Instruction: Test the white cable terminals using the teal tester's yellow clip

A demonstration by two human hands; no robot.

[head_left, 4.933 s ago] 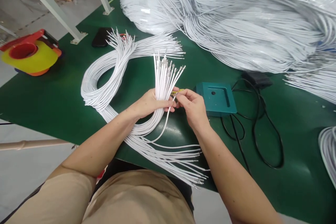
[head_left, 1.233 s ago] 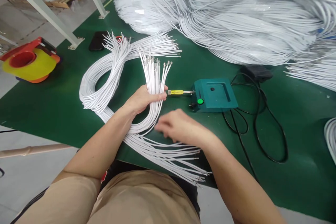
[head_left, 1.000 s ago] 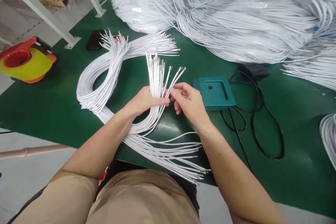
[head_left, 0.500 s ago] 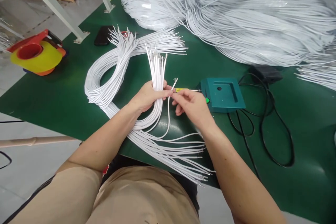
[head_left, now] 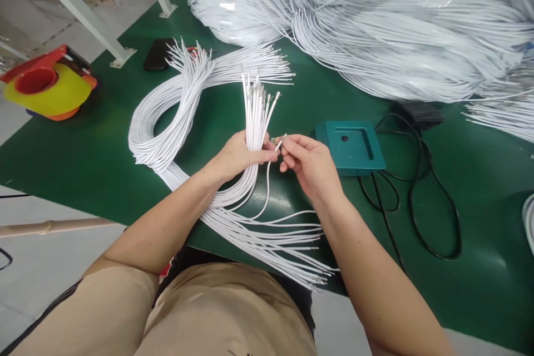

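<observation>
My left hand (head_left: pixel 236 157) is closed round a bundle of thin white wires (head_left: pixel 252 125), whose metal-tipped ends stick up above the fingers. One single white wire (head_left: pixel 267 186) runs apart from the bundle, and its tip passes by my left thumb. My right hand (head_left: pixel 311 164) pinches that wire near its end between thumb and fingertips. Both hands almost touch. Below them, the bundle curves round and its other ends fan out over the front of the green table. Whether anything else lies inside my right fingers is hidden.
A teal box (head_left: pixel 354 147) with black cables (head_left: pixel 417 200) stands right of my right hand. Behind lies a large heap of white wires (head_left: pixel 396 39). A tied wire coil (head_left: pixel 144 133), a black phone-like object (head_left: pixel 158 54) and a yellow-red tape dispenser (head_left: pixel 50 86) are to the left.
The loose wire's end has moved down into my right fingertips. The yellow-handled tool seen between my hands before is now hidden. The view has shifted slightly.
</observation>
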